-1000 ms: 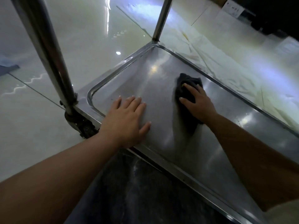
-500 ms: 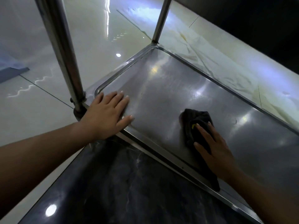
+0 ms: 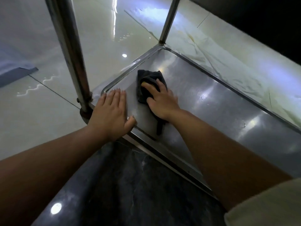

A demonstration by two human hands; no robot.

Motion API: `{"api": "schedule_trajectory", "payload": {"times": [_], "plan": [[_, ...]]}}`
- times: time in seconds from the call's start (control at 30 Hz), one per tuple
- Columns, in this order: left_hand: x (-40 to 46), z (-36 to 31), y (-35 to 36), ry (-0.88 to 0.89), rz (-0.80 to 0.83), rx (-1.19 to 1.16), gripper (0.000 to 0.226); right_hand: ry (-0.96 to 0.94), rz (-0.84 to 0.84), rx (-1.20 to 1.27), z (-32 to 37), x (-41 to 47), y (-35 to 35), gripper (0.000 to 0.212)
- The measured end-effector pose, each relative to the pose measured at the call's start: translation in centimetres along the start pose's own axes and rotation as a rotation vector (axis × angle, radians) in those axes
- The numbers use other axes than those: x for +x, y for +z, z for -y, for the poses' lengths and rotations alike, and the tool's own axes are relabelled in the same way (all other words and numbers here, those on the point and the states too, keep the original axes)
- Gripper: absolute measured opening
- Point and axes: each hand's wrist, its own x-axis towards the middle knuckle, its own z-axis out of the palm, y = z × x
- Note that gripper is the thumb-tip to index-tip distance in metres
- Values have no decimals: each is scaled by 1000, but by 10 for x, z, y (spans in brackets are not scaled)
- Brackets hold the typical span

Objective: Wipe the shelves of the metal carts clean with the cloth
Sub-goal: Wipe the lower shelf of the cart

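The metal cart's bottom shelf (image 3: 219, 101) is a shiny steel tray with a raised rim, seen from above. A dark cloth (image 3: 147, 79) lies on it near the left end. My right hand (image 3: 160, 99) presses flat on the cloth with fingers spread; a tail of the cloth trails back under my wrist. My left hand (image 3: 111, 113) rests flat on the shelf's near left corner, fingers straight, thumb at the rim.
Two steel uprights rise from the shelf's left corners, one (image 3: 71, 59) right beside my left hand and one (image 3: 167, 22) at the far corner. A pale crumpled sheet (image 3: 228, 59) lies on the glossy tiled floor beyond the cart. A dark marbled floor strip (image 3: 138, 185) runs below the near rim.
My right hand has slid the cloth from the shelf's near edge to the far left, close to my left hand. My left hand stays on the near left corner.
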Motion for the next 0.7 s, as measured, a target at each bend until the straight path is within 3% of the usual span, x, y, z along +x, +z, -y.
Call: {"api": "schedule_trajectory", "payload": {"times": [0.13, 0.23, 0.3, 0.37, 0.47, 0.53, 0.7], "plan": [[-1, -1, -2, 15, 39, 0, 91, -250, 29, -53, -22, -45, 2, 54], [-1, -5, 1, 13, 45, 16, 93, -306, -7, -20, -62, -86, 3, 51], [1, -5, 3, 11, 56, 23, 95, -222, -112, 24, -84, -90, 4, 45], [4, -2, 2, 16, 113, 27, 102, -19, -214, 23, -91, -64, 1, 43], [10, 1, -3, 39, 201, 30, 112, 388, -162, 133, -75, -8, -13, 45], [12, 2, -5, 37, 243, 34, 118, 439, -115, 180, -50, 20, -11, 46], [13, 0, -6, 27, 263, 29, 130, 82, -72, 58, 26, 24, 14, 48]]}}
